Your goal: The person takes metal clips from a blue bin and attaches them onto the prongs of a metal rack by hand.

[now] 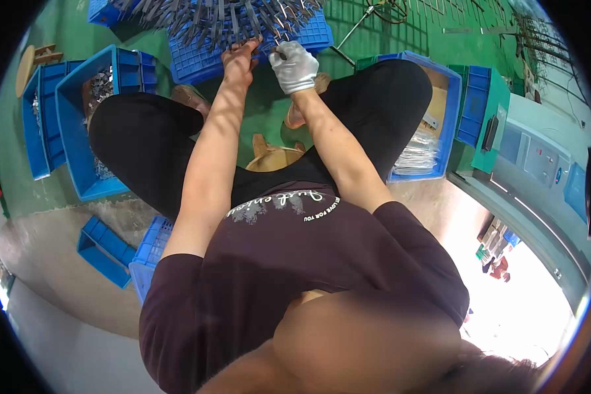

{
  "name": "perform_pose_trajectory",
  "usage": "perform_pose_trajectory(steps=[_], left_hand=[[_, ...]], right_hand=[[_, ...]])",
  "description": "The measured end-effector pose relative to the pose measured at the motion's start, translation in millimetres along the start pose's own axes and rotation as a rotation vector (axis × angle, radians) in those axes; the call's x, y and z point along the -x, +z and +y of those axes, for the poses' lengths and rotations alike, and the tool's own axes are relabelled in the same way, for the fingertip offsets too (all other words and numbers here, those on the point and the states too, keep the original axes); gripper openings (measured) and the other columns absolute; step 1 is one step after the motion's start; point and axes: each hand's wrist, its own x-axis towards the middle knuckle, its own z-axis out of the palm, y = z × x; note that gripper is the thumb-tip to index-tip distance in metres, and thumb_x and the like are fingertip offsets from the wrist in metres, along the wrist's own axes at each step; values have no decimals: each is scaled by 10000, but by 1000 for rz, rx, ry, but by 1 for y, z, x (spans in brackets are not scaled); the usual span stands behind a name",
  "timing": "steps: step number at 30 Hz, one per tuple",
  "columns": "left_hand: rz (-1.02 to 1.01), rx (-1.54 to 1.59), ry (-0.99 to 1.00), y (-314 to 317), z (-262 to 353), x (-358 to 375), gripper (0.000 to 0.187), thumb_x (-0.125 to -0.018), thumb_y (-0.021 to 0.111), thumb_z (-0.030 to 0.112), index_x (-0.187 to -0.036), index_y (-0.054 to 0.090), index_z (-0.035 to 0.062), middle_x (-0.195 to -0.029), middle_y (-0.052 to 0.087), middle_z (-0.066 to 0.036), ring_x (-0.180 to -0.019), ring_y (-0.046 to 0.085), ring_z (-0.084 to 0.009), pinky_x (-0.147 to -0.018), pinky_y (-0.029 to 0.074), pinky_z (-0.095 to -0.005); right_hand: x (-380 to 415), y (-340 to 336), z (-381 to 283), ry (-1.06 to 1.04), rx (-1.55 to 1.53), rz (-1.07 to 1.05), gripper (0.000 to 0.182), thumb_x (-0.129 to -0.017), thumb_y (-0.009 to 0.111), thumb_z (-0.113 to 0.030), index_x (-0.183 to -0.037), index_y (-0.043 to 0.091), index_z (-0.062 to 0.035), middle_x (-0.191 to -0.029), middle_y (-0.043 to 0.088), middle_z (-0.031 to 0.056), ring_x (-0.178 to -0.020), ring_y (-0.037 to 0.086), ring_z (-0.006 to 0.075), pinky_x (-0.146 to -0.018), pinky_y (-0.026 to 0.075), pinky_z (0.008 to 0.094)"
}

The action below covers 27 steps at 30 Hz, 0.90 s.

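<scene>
A dense bundle of long dark metal strips [220, 20] stands fanned out on a blue plastic crate [200, 60] in front of me. My bare left hand [238, 60] is at the near edge of the strips, fingers drawn together among their ends; what they grip is hidden. Just to its right, my right hand [294, 67] wears a white glove. Its thumb and fingers are closed in a pinch beside a few shiny, copper-coloured strip ends [279, 38]. Whether it holds one of these cannot be made out.
Left of my legs stand blue bins [79, 141] with small metal pieces. On the right, another blue bin [443, 154] contains clear plastic-wrapped packs [417, 154]. A wooden stool [276, 159] is beneath me. Metal racks [545, 49] stand at the far right.
</scene>
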Motion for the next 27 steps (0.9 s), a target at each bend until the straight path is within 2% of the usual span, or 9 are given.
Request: perform_pose_trajectory(steps=[1, 4, 11, 14, 17, 23, 27], left_hand=[[-7, -20, 5, 0, 0, 0, 223, -750, 782, 114, -832, 575, 132, -831, 682, 16, -753, 613, -127, -596, 413, -338], [10, -15, -3, 2, 4, 8, 172, -762, 762, 104, -779, 600, 160, -811, 652, 54, -753, 584, -112, -663, 401, -361], [20, 22, -20, 1, 0, 1, 212, -737, 792, 102, -774, 594, 167, -767, 623, 62, -746, 579, -98, -613, 393, -340], [14, 3, -19, 2, 2, 3, 220, -739, 791, 98, -764, 584, 168, -751, 622, 69, -730, 583, -93, -595, 387, -327], [18, 4, -17, 2, 2, 4, 230, -743, 790, 95, -750, 573, 171, -734, 621, 75, -710, 588, -90, -588, 387, -316], [44, 31, -8, 3, -3, -2, 237, -742, 792, 91, -732, 570, 175, -731, 625, 72, -701, 590, -87, -570, 387, -310], [24, 1, -16, 1, -4, -6, 230, -743, 791, 88, -717, 581, 178, -728, 622, 70, -688, 582, -87, -565, 387, -302]], right_hand=[[1, 1, 0, 1, -4, 6, 92, -719, 706, -222, -780, 702, -152, -817, 680, 44, -698, 666, 269, -640, 537, 372], [0, 1, -2, 18, 8, -1, 103, -721, 721, -211, -790, 706, -135, -825, 685, 57, -721, 670, 273, -652, 543, 368], [2, 4, -1, 6, -10, 27, 81, -712, 712, -193, -773, 692, -144, -802, 673, 54, -698, 662, 277, -634, 536, 375], [0, 1, -3, 35, -23, -8, 110, -719, 722, -192, -800, 710, -119, -819, 684, 70, -737, 670, 280, -662, 546, 368], [0, 5, 0, -31, -25, 44, 84, -711, 714, -191, -774, 693, -139, -795, 673, 61, -705, 662, 276, -638, 536, 374], [-2, 2, -6, 27, 28, -54, 135, -717, 721, -207, -792, 708, -95, -814, 681, 85, -745, 664, 288, -680, 540, 372], [-5, -3, -12, 17, 67, -57, 123, -714, 717, -213, -770, 701, -104, -805, 676, 86, -730, 662, 288, -662, 536, 378]])
